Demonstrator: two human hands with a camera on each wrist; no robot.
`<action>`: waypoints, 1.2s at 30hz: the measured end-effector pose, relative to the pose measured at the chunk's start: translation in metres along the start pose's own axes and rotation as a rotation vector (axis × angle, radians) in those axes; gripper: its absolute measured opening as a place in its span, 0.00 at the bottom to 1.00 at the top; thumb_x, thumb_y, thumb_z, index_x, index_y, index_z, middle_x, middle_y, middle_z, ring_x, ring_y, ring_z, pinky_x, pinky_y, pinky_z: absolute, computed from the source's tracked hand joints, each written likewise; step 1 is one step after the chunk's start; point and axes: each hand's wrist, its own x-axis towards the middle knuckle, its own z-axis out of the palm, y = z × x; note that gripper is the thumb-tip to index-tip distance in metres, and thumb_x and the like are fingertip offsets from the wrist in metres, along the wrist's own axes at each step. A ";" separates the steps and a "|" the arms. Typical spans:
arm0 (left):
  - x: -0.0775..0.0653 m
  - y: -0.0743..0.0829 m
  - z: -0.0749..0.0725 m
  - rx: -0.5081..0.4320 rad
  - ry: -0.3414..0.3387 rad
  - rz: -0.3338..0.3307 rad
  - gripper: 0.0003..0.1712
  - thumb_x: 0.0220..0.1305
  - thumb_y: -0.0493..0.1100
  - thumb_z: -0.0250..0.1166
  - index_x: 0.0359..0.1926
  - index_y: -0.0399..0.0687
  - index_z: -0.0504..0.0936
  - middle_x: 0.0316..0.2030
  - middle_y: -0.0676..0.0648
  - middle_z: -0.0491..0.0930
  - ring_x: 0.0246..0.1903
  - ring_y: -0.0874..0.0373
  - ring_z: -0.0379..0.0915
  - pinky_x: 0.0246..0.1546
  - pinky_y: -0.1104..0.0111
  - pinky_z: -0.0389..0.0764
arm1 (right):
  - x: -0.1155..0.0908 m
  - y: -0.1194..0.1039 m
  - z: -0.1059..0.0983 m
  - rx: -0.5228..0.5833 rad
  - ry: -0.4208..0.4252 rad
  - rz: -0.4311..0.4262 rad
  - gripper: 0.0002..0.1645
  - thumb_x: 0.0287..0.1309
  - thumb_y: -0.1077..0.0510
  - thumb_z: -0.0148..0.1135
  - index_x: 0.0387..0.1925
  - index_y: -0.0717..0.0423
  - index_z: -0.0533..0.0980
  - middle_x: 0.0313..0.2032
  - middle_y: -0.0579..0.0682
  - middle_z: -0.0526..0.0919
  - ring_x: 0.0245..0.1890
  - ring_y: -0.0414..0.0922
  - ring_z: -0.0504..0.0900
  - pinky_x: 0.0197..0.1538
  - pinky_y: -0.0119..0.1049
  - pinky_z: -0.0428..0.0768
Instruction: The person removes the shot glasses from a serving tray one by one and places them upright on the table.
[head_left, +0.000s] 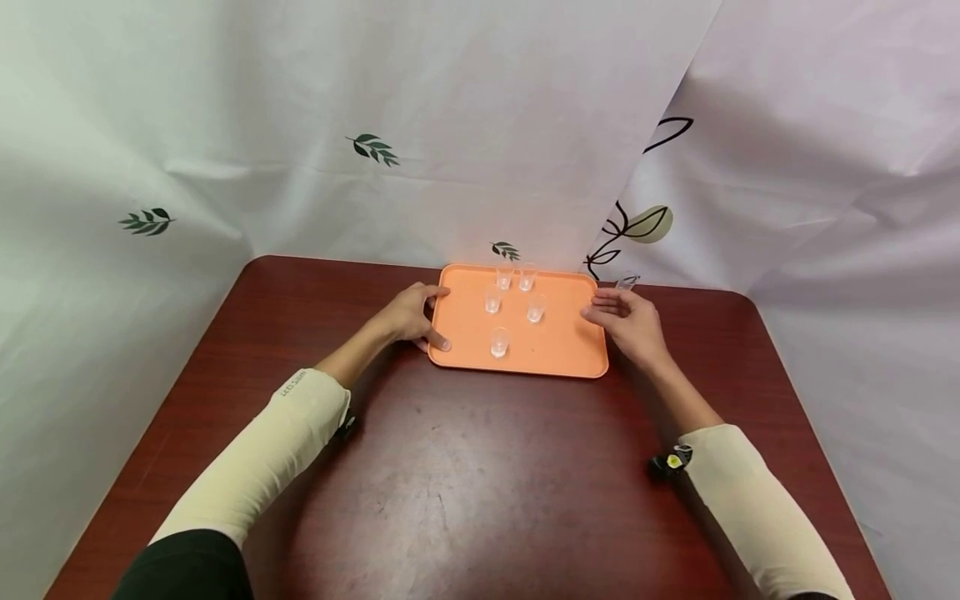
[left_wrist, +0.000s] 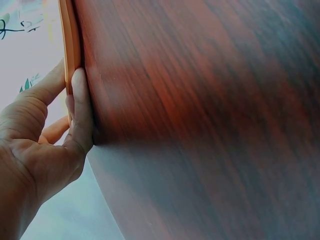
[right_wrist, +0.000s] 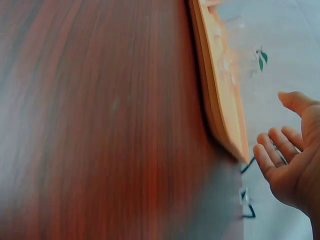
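Note:
An orange rectangular tray lies on the table, carrying several small clear plastic cups; the nearest cup stands by its front edge. My left hand grips the tray's left edge. In the left wrist view, that hand has fingers above and below the tray's rim. At the tray's right edge is my right hand, its fingers extended over the rim. The right wrist view shows this hand apart from the tray, holding nothing. Another clear cup stands just behind it, off the tray.
The dark red wooden table stretches from the tray toward me. White cloth with leaf prints hangs right behind the tray and along both sides. A dark wrist device sits at my right cuff.

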 end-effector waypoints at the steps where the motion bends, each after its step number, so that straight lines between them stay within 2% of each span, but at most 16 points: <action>1: 0.000 0.000 0.000 0.001 0.000 0.000 0.66 0.52 0.30 0.90 0.88 0.48 0.65 0.68 0.34 0.64 0.28 0.50 0.84 0.29 0.61 0.97 | 0.001 -0.001 0.004 0.005 -0.011 -0.003 0.34 0.68 0.58 0.82 0.69 0.71 0.81 0.62 0.71 0.87 0.47 0.27 0.86 0.53 0.14 0.87; 5: 0.000 0.000 0.000 0.002 0.001 0.002 0.66 0.52 0.30 0.90 0.88 0.48 0.65 0.68 0.34 0.64 0.28 0.51 0.84 0.29 0.61 0.97 | 0.005 -0.004 0.019 0.010 -0.053 -0.003 0.34 0.66 0.59 0.82 0.68 0.71 0.81 0.62 0.70 0.87 0.49 0.32 0.87 0.54 0.14 0.85; 12: 0.001 0.000 0.000 -0.002 -0.002 0.005 0.66 0.52 0.30 0.90 0.88 0.47 0.65 0.68 0.34 0.64 0.29 0.50 0.83 0.28 0.61 0.97 | 0.011 -0.007 0.041 0.000 -0.108 -0.001 0.36 0.63 0.60 0.85 0.68 0.70 0.81 0.62 0.71 0.88 0.60 0.61 0.90 0.52 0.14 0.84; 15: 0.001 0.001 0.000 -0.007 0.002 0.003 0.67 0.52 0.29 0.90 0.88 0.46 0.65 0.67 0.34 0.63 0.29 0.50 0.83 0.28 0.61 0.97 | 0.014 -0.008 0.050 0.017 -0.127 -0.001 0.37 0.62 0.60 0.86 0.69 0.69 0.81 0.63 0.70 0.88 0.64 0.66 0.89 0.52 0.14 0.85; 24: 0.001 0.000 0.001 -0.017 0.009 0.001 0.67 0.50 0.28 0.91 0.88 0.47 0.65 0.66 0.35 0.64 0.29 0.51 0.83 0.27 0.62 0.97 | 0.017 -0.007 0.069 0.041 -0.128 0.020 0.36 0.62 0.63 0.85 0.69 0.68 0.82 0.62 0.69 0.88 0.59 0.56 0.90 0.53 0.18 0.88; 30: 0.000 0.000 0.001 -0.019 0.010 -0.002 0.67 0.50 0.28 0.90 0.88 0.45 0.66 0.66 0.34 0.64 0.30 0.51 0.83 0.27 0.62 0.96 | 0.017 -0.008 0.076 0.050 -0.108 0.036 0.35 0.62 0.62 0.84 0.68 0.67 0.83 0.61 0.69 0.88 0.59 0.55 0.89 0.50 0.16 0.86; 36: -0.001 0.001 0.000 -0.034 0.002 -0.003 0.67 0.50 0.28 0.90 0.88 0.46 0.65 0.67 0.34 0.64 0.30 0.50 0.83 0.27 0.61 0.97 | 0.014 -0.010 0.079 0.038 -0.081 0.021 0.29 0.65 0.61 0.83 0.64 0.66 0.85 0.57 0.69 0.90 0.47 0.38 0.87 0.50 0.16 0.85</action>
